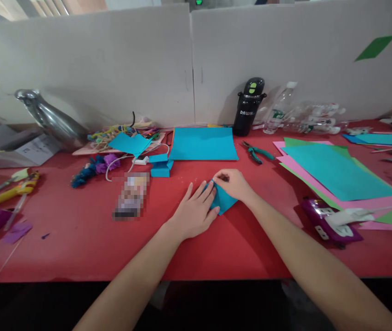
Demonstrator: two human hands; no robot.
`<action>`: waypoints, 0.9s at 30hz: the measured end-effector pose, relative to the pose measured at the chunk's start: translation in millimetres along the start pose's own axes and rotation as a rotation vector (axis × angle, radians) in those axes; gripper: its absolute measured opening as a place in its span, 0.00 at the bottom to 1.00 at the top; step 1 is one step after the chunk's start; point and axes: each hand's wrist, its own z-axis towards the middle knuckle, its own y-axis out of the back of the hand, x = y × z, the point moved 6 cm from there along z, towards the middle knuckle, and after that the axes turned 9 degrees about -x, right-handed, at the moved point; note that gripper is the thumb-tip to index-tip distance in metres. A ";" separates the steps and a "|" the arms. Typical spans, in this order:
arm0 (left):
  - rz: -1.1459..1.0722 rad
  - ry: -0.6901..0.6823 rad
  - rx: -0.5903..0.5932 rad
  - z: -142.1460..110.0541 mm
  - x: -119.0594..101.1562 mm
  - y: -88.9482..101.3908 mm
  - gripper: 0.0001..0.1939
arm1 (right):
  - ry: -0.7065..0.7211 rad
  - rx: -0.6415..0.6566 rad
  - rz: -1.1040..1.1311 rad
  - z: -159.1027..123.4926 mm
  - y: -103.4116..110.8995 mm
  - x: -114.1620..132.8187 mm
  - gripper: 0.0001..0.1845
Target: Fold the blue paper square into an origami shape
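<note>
A small piece of blue paper (225, 201) lies on the red table in front of me, partly hidden under my fingers. My left hand (196, 211) rests flat with its fingers stretched out, their tips touching the paper's left side. At the paper's upper edge, my right hand (233, 184) pinches it between thumb and index finger. Just beyond my left hand stands a folded blue paper piece (160, 166). Farther back lies a stack of blue paper sheets (202, 145).
Green-handled pliers (259, 151) lie to the right of the stack, near a black bottle (247, 110). Coloured sheets (343, 174) and a purple power strip (332, 223) occupy the right side. A blurred phone-like object (132, 195) is left of my hand. A yellow glue gun (13, 191) sits far left.
</note>
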 end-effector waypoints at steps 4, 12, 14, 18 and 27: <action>-0.037 -0.005 0.031 0.2 -3.2 0.9 0.34 | 0.042 -0.052 -0.058 1.3 1.8 1.4 0.06; -0.091 -0.031 0.075 -3.7 -9.6 0.2 0.36 | 0.057 -0.128 -0.081 7.5 7.4 -3.9 0.06; -0.105 -0.035 0.097 -4.6 -12.3 0.8 0.36 | 0.053 -0.153 -0.084 9.6 10.4 -6.7 0.07; -0.123 -0.031 0.138 -5.5 -14.3 3.1 0.36 | 0.052 -0.171 -0.082 12.1 12.9 -10.0 0.07; -0.149 -0.056 0.125 -6.2 -13.3 7.5 0.33 | 0.005 -0.278 -0.072 21.8 33.3 -32.2 0.09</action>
